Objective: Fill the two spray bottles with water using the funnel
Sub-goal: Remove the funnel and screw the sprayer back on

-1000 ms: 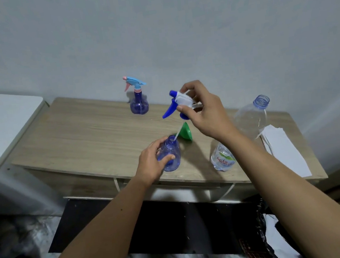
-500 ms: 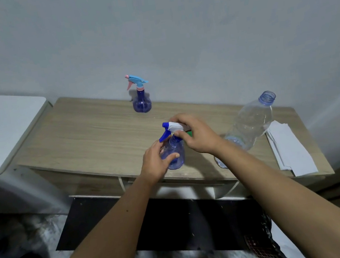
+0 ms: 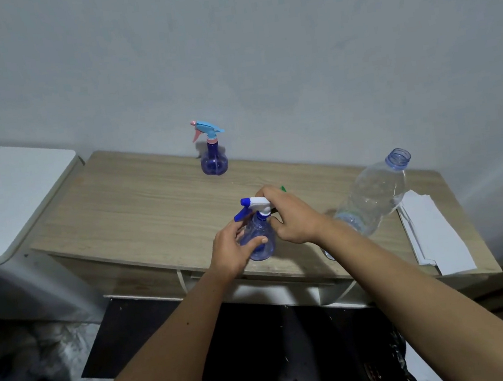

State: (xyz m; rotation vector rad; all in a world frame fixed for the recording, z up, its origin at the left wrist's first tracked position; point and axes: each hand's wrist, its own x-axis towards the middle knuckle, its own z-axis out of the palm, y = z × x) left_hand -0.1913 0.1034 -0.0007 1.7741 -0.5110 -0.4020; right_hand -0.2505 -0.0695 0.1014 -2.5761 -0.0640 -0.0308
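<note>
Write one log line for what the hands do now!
left hand: holds small blue spray bottle | right hand: grips white-and-blue trigger head on it | table: wooden

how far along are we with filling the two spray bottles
Looks nearly finished. The far spray bottle stands capped by the wall, and the big water bottle looks almost empty. In hand: the left hand grips the near spray bottle while the right hand seats its white-and-blue sprayer head. Left: tightening that head. Water levels in both are hard to judge.
</note>
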